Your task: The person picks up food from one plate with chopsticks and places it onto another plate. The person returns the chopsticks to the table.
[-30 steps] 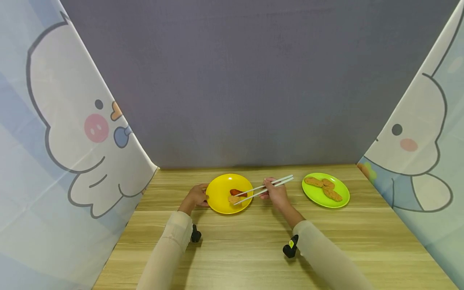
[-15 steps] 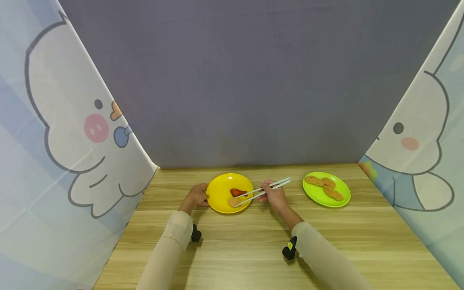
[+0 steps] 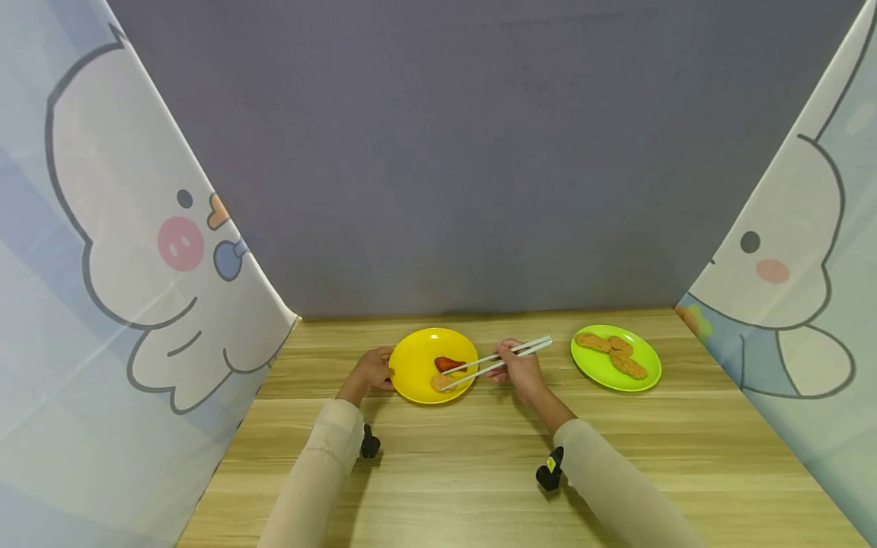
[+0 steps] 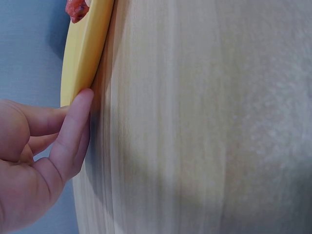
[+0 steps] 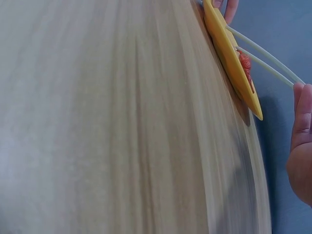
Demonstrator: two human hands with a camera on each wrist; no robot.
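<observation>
On the wooden table, my left hand pinches the left rim of a yellow plate; in the left wrist view its thumb and fingers meet over the edge. Two pieces of food lie on the plate's right half: a red-brown drumstick-shaped piece and a pale golden nugget nearer to me. My right hand, just right of the plate, holds a pair of white chopsticks. Their tips are spread, one by the red piece and one over the nugget.
A green plate with several golden fried pieces stands at the right. Behind the table rises a grey backdrop. Cartoon-printed cloths flank both sides.
The nugget has shifted slightly toward me, with the chopstick tips still at it. The right hand and chopsticks have dipped slightly. My left hand stays on the plate rim.
</observation>
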